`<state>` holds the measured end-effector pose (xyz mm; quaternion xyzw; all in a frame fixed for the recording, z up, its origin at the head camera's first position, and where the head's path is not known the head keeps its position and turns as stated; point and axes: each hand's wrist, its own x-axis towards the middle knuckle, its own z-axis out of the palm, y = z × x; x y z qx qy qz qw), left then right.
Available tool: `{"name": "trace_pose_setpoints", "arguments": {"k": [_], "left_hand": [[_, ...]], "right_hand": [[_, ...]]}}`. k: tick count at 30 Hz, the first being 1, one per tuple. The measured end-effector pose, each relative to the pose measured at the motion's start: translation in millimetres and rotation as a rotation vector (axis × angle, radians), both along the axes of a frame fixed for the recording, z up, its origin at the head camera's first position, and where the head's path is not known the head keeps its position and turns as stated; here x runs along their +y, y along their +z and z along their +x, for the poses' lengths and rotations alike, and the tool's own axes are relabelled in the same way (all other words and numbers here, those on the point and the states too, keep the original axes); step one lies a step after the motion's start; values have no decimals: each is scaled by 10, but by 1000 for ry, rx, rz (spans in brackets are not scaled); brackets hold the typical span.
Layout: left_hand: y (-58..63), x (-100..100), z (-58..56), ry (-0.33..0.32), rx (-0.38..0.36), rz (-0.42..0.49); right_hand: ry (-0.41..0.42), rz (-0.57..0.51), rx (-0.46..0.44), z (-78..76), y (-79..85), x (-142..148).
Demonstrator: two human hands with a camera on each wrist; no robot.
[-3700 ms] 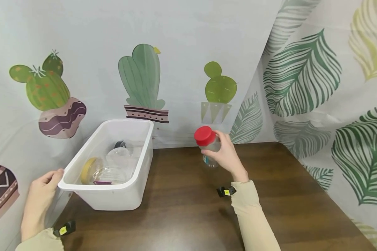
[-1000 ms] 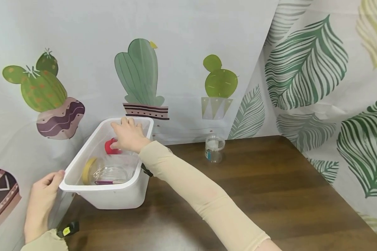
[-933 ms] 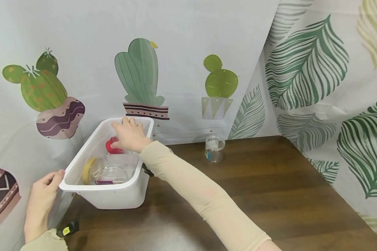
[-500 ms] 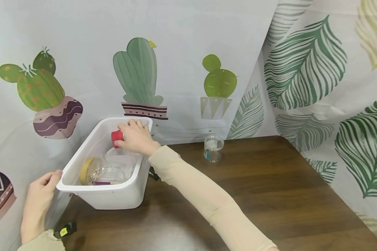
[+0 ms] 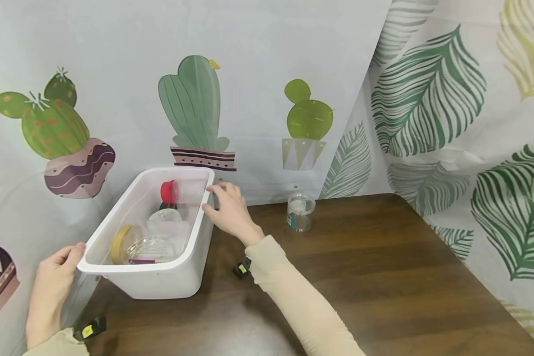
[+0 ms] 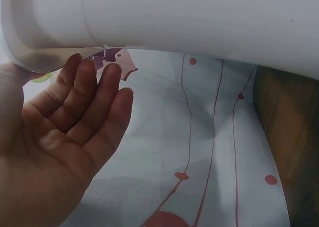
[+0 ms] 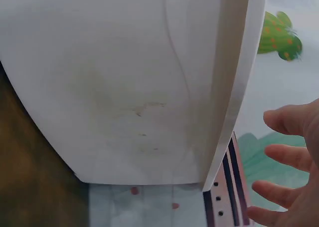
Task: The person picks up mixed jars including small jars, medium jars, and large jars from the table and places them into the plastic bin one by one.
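Observation:
A white plastic tub [image 5: 178, 279] stands at the left of the table, tilted a little in view. My left hand [image 5: 55, 287] pinches its near left corner; in the left wrist view the thumb lies at the rim and the fingers [image 6: 102, 105] curl beneath. A clear jar with a red lid [image 5: 169, 191] lies on its side at the tub's far end. My right hand [image 5: 232, 211] is just outside the right rim, fingers spread and holding nothing; the right wrist view shows these fingers [image 7: 281, 192] beside the wall. Also inside are a yellow-lidded clear jar [image 5: 122, 244] and other clear containers.
An uncapped clear jar [image 5: 300, 212] with a blue label stands upright near the back of the brown wooden table [image 5: 360, 277]. Behind and at the right hangs a cloth [image 5: 258, 99] printed with cacti and leaves.
The red-lidded jar went from my right hand above the table into the tub and was released. My right hand has drawn back rightward over the rim. The left hand stays at the corner.

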<state>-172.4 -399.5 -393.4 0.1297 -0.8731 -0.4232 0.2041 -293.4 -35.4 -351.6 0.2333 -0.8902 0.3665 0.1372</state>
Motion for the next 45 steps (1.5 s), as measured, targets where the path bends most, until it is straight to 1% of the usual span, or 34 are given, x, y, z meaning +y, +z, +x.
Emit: {"name": "trace_pose_setpoints", "arguments": {"k": [4,6,8,14,16,23,27,30,38,42,45], "left_hand": [[2,-3,-10,-10,6,-10],[9,5,-15,-16,13,-10],[12,7,-17,-26,21,-1],[-7,0,6,-31,29,-3],[-9,-9,4,-30,21,-6],[6,-18,-7,-22,4,-3],[3,-7,4,-29,17,1],[3,-3,2,-37,32,0],[3,-7,-1,-38,48,-6],[-4,-8,10,-31,42,-9],[-12,-8,18,-26,30,-23]], "right_hand": [[-14,-173,0,85,-154,181],[-40,-241,-2,118,-223,277],[-74,-285,-3,136,-300,380],[-192,-346,-7,118,-544,684],[-227,-373,-15,111,-619,773],[-333,-495,61,89,-812,997],[-381,-545,15,93,-911,1110],[-439,-578,-4,81,-991,1198],[-601,-688,3,37,-1257,1329],[-642,-747,-5,-15,-1358,1430],[-659,-776,-45,-56,-1399,1531]]}}
